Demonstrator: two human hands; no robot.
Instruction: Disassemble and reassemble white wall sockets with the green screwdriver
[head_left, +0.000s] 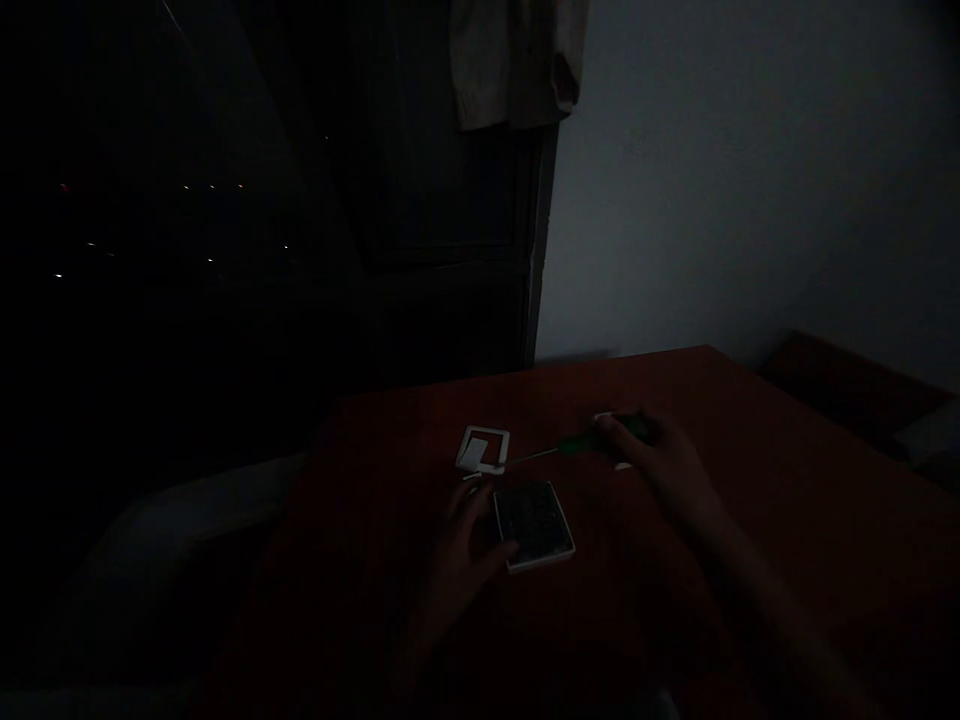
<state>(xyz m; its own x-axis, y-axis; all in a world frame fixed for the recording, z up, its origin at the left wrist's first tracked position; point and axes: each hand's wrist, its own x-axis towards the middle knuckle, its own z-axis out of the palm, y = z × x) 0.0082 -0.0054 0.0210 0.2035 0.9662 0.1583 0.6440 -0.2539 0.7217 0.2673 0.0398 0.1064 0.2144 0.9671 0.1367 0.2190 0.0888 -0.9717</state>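
The scene is very dim. My right hand [667, 465] is closed around the green handle of a screwdriver [574, 444], whose thin metal shaft points left. Its tip reaches the near right corner of a white square frame [505, 447] lying on the table, with a small white flat piece [473, 454] inside its opening. Nearer to me lies a square white-edged box with a dark face [534, 522], perhaps a switch module. My left hand [469, 550] is beside it, fingers spread and curved, the thumb at the box's near left edge.
A reddish-brown table [615, 600] carries these things. Small white pieces lie by my left fingertips and under my right hand. Behind are a dark window [450, 190], a hanging cloth [517, 70] and a pale wall [712, 180]. Another brown surface [847, 390] stands at right.
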